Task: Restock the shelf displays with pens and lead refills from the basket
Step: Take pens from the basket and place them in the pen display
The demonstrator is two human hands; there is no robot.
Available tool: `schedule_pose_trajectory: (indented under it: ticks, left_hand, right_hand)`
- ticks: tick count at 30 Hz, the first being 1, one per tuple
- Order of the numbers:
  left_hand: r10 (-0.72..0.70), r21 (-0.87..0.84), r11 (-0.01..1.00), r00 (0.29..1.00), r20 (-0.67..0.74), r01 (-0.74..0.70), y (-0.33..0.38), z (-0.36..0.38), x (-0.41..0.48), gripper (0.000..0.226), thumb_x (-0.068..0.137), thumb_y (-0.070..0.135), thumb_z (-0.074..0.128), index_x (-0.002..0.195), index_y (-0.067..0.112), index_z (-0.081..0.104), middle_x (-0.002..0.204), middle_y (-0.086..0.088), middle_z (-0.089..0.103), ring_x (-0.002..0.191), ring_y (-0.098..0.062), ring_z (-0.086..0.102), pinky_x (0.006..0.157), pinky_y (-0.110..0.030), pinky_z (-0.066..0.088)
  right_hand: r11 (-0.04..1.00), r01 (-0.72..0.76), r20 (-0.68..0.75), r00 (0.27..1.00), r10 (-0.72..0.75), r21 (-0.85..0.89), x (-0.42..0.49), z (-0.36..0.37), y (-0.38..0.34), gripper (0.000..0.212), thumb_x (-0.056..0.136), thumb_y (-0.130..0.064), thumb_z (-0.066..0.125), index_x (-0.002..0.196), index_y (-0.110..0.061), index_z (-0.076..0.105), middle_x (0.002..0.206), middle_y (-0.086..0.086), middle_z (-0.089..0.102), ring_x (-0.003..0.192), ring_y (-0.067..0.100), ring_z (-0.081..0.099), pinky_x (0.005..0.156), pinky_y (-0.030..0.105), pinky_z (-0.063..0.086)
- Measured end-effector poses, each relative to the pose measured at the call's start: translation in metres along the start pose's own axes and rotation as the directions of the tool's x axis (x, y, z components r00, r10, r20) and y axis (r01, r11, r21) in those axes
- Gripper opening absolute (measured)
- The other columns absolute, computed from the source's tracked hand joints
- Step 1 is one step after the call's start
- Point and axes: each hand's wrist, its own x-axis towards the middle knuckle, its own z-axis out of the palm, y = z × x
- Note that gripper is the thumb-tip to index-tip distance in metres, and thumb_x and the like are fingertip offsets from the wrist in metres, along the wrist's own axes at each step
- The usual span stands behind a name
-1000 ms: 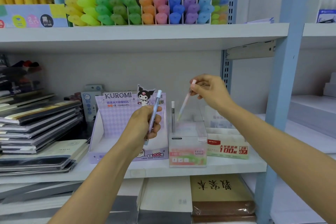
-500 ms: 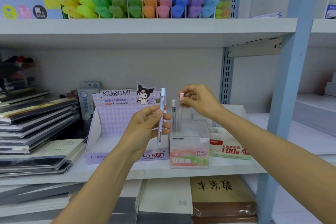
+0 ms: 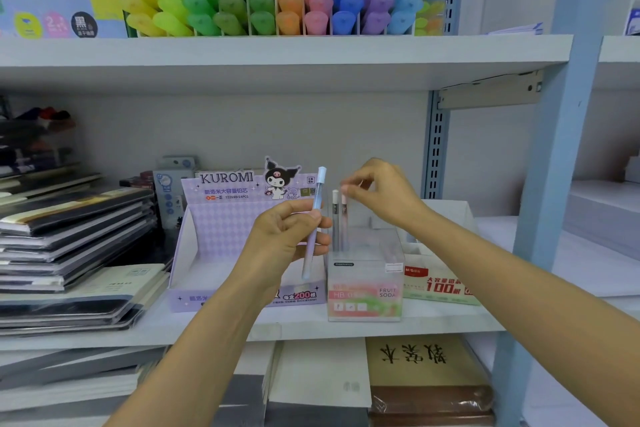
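Note:
My left hand (image 3: 287, 239) grips a slim pen (image 3: 313, 229) with a pale blue cap and a lilac barrel, held upright in front of the purple KUROMI display box (image 3: 221, 218). My right hand (image 3: 381, 198) pinches the top of a pink-capped tube (image 3: 344, 218) that stands in the clear FRUIT SODA box (image 3: 365, 288). A grey tube with a white cap (image 3: 335, 218) stands upright right beside it in the same box. The basket is not in view.
A white and red lead box (image 3: 440, 284) stands to the right of the clear box. Stacked notebooks (image 3: 69, 236) fill the shelf's left side. Coloured highlighters (image 3: 277, 0) line the upper shelf (image 3: 277, 55). A blue upright post (image 3: 554, 184) stands at the right.
My right hand carried the pink-capped tube from a tilt above the clear box down into it, where it now stands upright. My left hand raised its pen slightly towards the clear box.

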Motion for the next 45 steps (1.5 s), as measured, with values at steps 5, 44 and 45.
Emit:
schedule_pose_trajectory:
  ticks: [5, 44, 45]
  left_hand:
    - [0.061, 0.033, 0.998, 0.996, -0.069, -0.059, 0.005, 0.009, -0.003, 0.015, 0.087, 0.008, 0.069, 0.100, 0.011, 0.063, 0.076, -0.005, 0.073, 0.062, -0.016, 0.068, 0.059, -0.023, 0.055]
    - [0.439, 0.826, 0.326, 0.848, 0.299, -0.460, -0.039, 0.008, -0.031, 0.025, 0.085, 0.030, 0.071, 0.110, 0.029, 0.071, 0.137, 0.003, 0.050, 0.123, -0.018, 0.045, 0.091, -0.033, 0.046]
    - [0.442, 0.825, 0.326, 0.846, 0.298, -0.461, -0.039, 0.008, -0.031, 0.025, 0.085, 0.030, 0.071, 0.110, 0.029, 0.071, 0.137, 0.003, 0.050, 0.122, -0.018, 0.045, 0.091, -0.033, 0.046]
  right_hand:
    - [0.702, -0.194, 0.149, 0.981, 0.126, 0.686, -0.014, -0.013, -0.023, 0.019, 0.088, -0.025, 0.068, 0.101, -0.012, 0.068, 0.089, 0.006, 0.074, 0.076, 0.015, 0.069, 0.065, 0.022, 0.051]
    - [0.996, -0.037, 0.075, 0.997, 0.031, 0.083, -0.011, -0.014, 0.023, 0.010, 0.093, -0.017, 0.062, 0.103, -0.018, 0.062, 0.091, 0.001, 0.072, 0.086, 0.007, 0.063, 0.066, 0.002, 0.039]
    - [0.995, -0.036, 0.063, 0.998, 0.030, 0.094, -0.009, -0.012, 0.023, 0.015, 0.093, -0.016, 0.062, 0.107, -0.019, 0.059, 0.088, 0.001, 0.072, 0.083, 0.008, 0.062, 0.066, 0.004, 0.040]
